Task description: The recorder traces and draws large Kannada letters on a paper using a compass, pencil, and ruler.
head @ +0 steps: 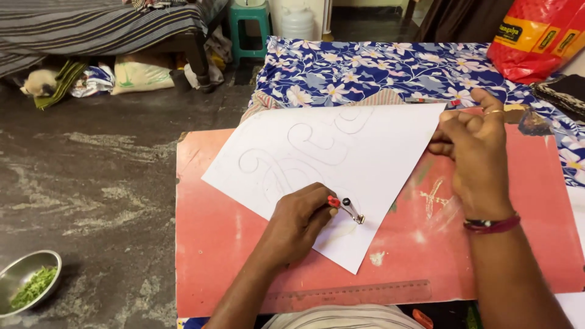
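Nearest the camera, a clear ruler [353,294] lies along the near edge of a red board [213,244]. On the board rests a white paper sheet [365,152] with pencilled curls. Left hand [298,222] grips a small metal tool with a red knob [347,208], pressing it on the sheet. Right hand [478,155] pinches the sheet's far right corner. Floral cloth [365,70] lies beyond.

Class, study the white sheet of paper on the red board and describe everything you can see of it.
The white sheet of paper lies flat and skewed, corners pointing diagonally, on the red board. Faint pencilled curls and scrolls cover its upper left half. The left hand presses on its lower part, holding a small metal tool with a red and black end against it. The right hand pinches its right corner.
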